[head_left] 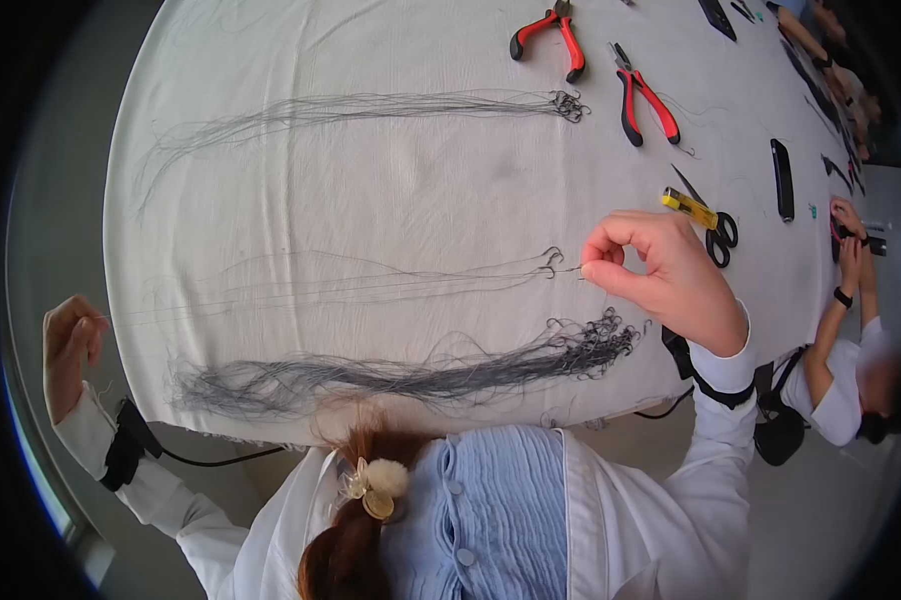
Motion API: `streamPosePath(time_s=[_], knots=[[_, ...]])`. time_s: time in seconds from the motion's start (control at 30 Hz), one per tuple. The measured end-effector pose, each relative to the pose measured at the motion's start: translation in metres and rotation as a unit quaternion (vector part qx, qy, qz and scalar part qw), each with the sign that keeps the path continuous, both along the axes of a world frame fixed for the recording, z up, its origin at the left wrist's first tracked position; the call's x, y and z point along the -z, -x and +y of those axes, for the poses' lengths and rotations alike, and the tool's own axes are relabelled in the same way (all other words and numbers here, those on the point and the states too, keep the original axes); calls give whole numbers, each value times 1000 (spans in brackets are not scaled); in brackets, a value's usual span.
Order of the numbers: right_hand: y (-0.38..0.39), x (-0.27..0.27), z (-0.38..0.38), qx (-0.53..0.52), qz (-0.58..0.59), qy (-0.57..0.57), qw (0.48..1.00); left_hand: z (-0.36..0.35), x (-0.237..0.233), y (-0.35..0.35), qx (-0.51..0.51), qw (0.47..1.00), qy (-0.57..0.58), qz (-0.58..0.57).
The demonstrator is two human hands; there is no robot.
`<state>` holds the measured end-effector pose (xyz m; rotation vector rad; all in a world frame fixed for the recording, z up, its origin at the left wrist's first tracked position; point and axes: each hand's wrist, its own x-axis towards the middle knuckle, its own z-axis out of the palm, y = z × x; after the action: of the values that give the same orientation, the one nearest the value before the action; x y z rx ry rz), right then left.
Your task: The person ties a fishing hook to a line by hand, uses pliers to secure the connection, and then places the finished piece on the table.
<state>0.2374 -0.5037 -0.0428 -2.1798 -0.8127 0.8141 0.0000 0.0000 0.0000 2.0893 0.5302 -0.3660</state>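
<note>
Between thumb and index finger, my right hand pinches a thin dark hook at the right end of a line. At the table's left edge my left hand is closed on the far end of a thin thread, stretched across the cloth. A few hooked lines lie beside that thread, their hooks just left of my right hand. Nearer my body rests a thick bundle of dark hooked lines. Farther away is a thinner bundle, its hooks gathered at the right end.
Two red-handled pliers lie at the top. Scissors and a yellow cutter are just beyond my right hand. A black phone lies farther right on the white-clothed table. Co-workers sit along the right edge.
</note>
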Motion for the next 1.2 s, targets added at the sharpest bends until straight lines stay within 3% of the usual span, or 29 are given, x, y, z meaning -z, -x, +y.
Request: streamPosePath(time_s=[0.17, 0.4, 0.53, 0.6, 0.73, 0.93, 1.0, 1.1, 1.13, 1.17, 1.2], knots=[[-2, 11, 7, -1, -19, 62, 998, 0, 44, -9, 5, 997, -74, -9], [-7, 17, 16, -7, -39, 108, 993, -8, 50, -29, 7, 991, -94, 98], [-10, 26, 16, -6, -52, 88, 995, 2, 63, -24, 1, 994, -70, 82], [-11, 28, 16, -2, -46, 78, 996, -1, 60, -28, 42, 989, -107, 93], [-13, 29, 17, 2, -28, 73, 997, -23, 52, -33, 19, 986, -122, 112], [-13, 26, 10, 17, -61, 55, 997, -47, 36, -25, -15, 965, -256, 57], [-14, 19, 4, 22, -80, 70, 994, -57, 30, -26, -12, 931, -357, 78], [-11, 10, -11, 23, -114, 88, 989, -53, 26, -19, 5, 922, -386, 34], [-9, 8, -19, 25, -109, 103, 988, -46, 35, -16, -18, 919, -384, -84], [-7, 6, -26, 24, -103, 116, 988, -39, 33, -10, -19, 920, -383, -81], [-5, 6, -34, 20, -100, 116, 988, -41, 22, -13, -82, 921, -378, -52]])
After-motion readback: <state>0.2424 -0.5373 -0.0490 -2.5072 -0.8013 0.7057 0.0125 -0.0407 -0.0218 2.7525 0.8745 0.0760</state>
